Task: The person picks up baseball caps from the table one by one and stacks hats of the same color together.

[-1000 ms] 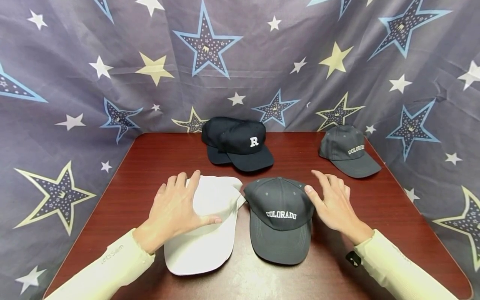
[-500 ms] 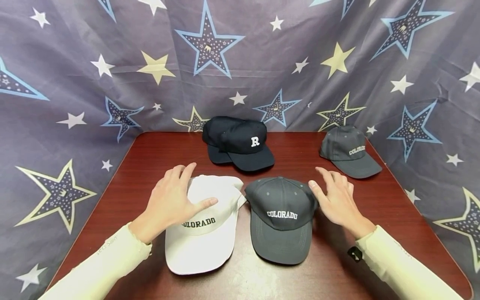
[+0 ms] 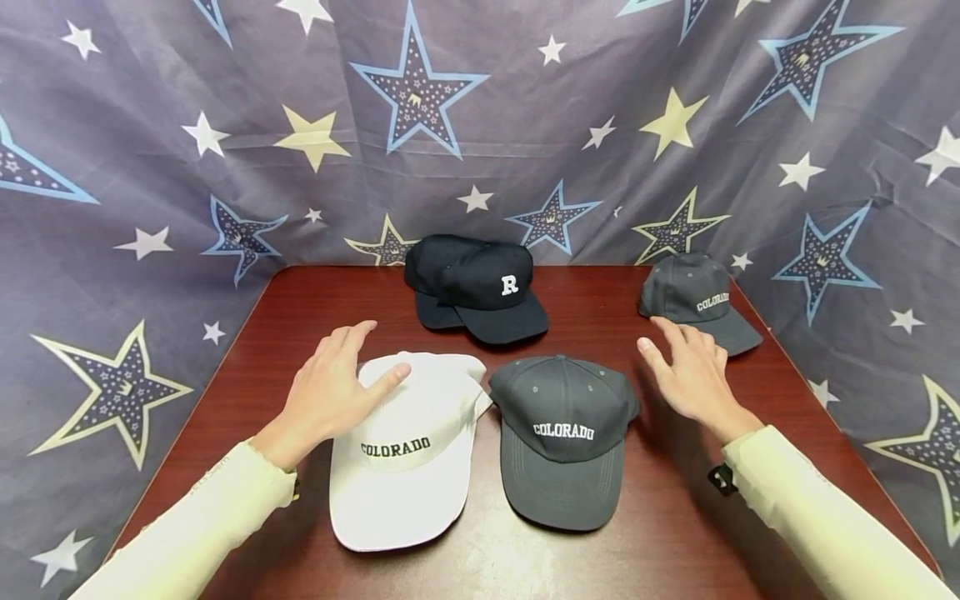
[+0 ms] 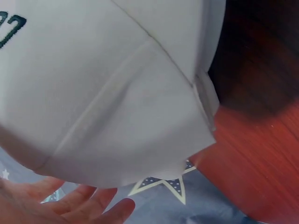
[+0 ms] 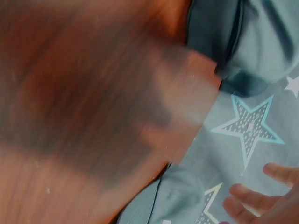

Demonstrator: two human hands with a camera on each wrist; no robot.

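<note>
A white cap (image 3: 405, 500) with COLORADO in dark letters lies on the table, brim toward me. Above its left side hovers my left hand (image 3: 322, 396), fingers extended and thumb over the crown in the head view. In the left wrist view its fingers (image 4: 88, 200) show just below the white crown (image 4: 107, 102). To the right of the white cap is a dark grey COLORADO cap (image 3: 562, 487). My right hand (image 3: 693, 379) is in the air beyond that cap's right side, fingers spread, holding nothing. Its fingertips overlap a second grey COLORADO cap (image 3: 682, 283) at the back right.
Two black caps stand overlapping at the back middle, the front one (image 3: 495, 287) marked with a white R, the other (image 3: 431, 262) partly hidden behind it. The dark red table (image 3: 315, 308) ends at a grey star-patterned curtain (image 3: 465, 175).
My left hand has drawn back to the left off the white cap, uncovering its lettering. My right hand has moved away from the near grey cap, to the right and farther back.
</note>
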